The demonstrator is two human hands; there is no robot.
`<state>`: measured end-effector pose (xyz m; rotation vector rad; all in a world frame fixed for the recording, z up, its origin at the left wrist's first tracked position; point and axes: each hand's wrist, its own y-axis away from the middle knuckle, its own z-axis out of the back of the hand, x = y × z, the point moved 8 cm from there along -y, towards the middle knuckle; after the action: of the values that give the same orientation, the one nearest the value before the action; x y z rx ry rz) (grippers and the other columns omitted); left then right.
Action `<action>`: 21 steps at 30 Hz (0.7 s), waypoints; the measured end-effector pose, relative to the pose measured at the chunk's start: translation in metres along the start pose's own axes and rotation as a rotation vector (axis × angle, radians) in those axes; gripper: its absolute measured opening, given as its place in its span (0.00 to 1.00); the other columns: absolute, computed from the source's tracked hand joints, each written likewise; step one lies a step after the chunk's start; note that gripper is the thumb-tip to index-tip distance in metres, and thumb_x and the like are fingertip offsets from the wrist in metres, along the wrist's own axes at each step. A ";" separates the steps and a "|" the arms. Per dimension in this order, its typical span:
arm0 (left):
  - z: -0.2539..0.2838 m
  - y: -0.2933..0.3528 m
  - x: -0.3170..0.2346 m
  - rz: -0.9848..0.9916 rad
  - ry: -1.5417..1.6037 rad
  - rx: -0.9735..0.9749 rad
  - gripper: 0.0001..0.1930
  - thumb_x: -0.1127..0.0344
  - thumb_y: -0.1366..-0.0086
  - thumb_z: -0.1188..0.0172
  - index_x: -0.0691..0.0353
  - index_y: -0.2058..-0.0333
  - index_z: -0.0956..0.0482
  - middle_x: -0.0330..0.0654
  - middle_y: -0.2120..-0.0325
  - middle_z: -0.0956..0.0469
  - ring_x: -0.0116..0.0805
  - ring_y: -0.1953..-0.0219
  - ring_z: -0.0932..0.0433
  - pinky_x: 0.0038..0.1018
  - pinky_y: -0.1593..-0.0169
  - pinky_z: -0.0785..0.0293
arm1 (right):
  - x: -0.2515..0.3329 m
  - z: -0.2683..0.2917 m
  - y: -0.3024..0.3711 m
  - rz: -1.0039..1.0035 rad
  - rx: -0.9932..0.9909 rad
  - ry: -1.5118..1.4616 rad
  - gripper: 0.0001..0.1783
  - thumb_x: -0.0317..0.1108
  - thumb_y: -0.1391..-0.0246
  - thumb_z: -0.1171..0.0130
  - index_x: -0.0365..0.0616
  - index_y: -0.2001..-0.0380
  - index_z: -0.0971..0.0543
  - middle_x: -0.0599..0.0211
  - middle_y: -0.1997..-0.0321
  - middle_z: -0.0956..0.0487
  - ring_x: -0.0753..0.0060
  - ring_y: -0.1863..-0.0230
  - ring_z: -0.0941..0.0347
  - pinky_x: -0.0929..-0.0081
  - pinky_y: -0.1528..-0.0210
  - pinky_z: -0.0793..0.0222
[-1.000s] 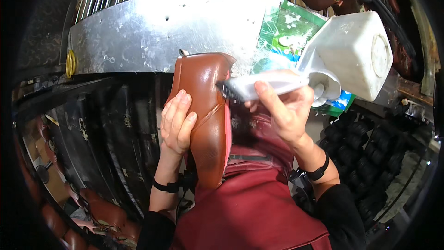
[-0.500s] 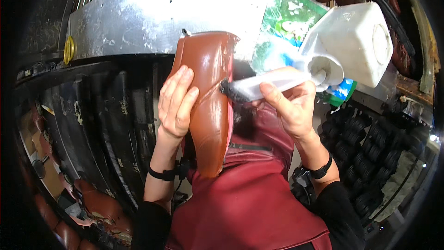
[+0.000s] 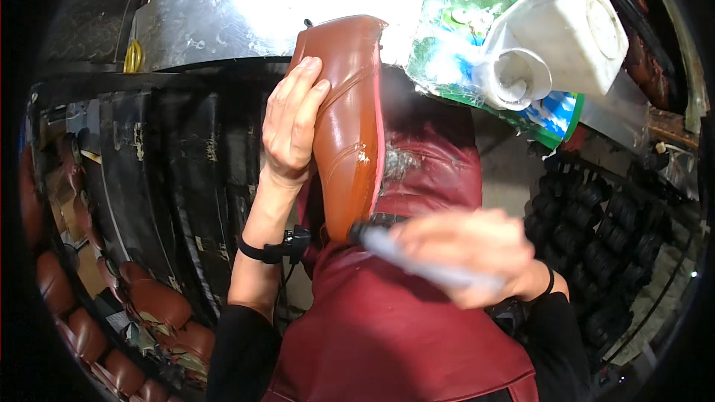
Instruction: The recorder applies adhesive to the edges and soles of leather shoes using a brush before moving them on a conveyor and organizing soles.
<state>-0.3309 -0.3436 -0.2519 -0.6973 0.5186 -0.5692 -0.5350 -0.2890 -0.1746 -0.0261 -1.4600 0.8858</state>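
A brown leather boot [image 3: 344, 141] with a pink strip along its right edge lies over my lap, toe toward me. My left hand [image 3: 292, 123] grips its left side, fingers laid over the upper and thumb hidden. My right hand [image 3: 480, 249], smeared by motion, is closed round the pale handle of a brush [image 3: 395, 249]. The dark head of the brush is at the right side of the toe, seemingly touching it. A small whitish patch shows on the boot's right side near the pink strip.
A metal bench top [image 3: 223, 22] spans the far side. On its right, a white plastic jug [image 3: 573, 30] and an open white cup [image 3: 514, 78] rest on a green and blue plastic bag [image 3: 439, 45]. Brown shoes [image 3: 160, 298] stand lower left; black ribbed objects [image 3: 588, 223] fill the right.
My right hand has swept the brush toward me, from the middle of the boot's right edge down to the toe. The boot and my left hand have shifted slightly away from me in view.
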 end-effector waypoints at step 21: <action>0.009 -0.090 0.029 0.397 0.118 0.278 0.23 0.81 0.39 0.45 0.66 0.44 0.23 0.55 0.49 0.18 0.57 0.44 0.19 0.42 0.39 0.23 | 0.034 0.062 -0.100 -0.043 -0.025 0.154 0.14 0.30 0.61 0.32 0.36 0.68 0.18 0.48 0.64 0.13 0.59 0.68 0.16 0.69 0.64 0.23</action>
<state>-0.3324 -0.4147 -0.1892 -0.2846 0.6542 -0.3011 -0.5426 -0.3706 -0.0835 -0.0799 -1.3235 0.8126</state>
